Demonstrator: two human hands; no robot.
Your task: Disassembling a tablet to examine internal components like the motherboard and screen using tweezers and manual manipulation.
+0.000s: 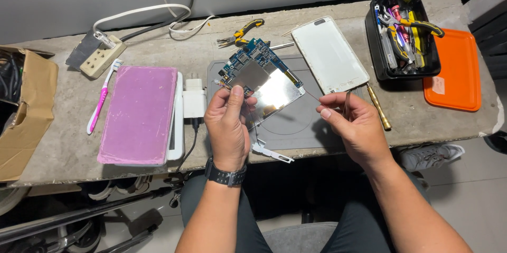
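My left hand [228, 123] holds an opened tablet body [264, 76] tilted above a grey work mat [296, 121]; its blue circuit board and shiny metal plate face up. My right hand [355, 123] pinches thin tweezers [347, 102] just right of the tablet, with a fine wire running from its fingers toward the tablet's edge. A black watch sits on my left wrist. A small white plastic strip [272, 152] lies on the mat's front edge below my left hand.
A white tablet back cover [328, 55] lies behind the mat. Left of it: a white charger [194, 100], a pink-covered tablet [138, 113], a pink toothbrush [101, 100], a power strip [101, 58]. Pliers [240, 32], a black tool box [404, 36], an orange tray [457, 71], a brass-handled tool [379, 106].
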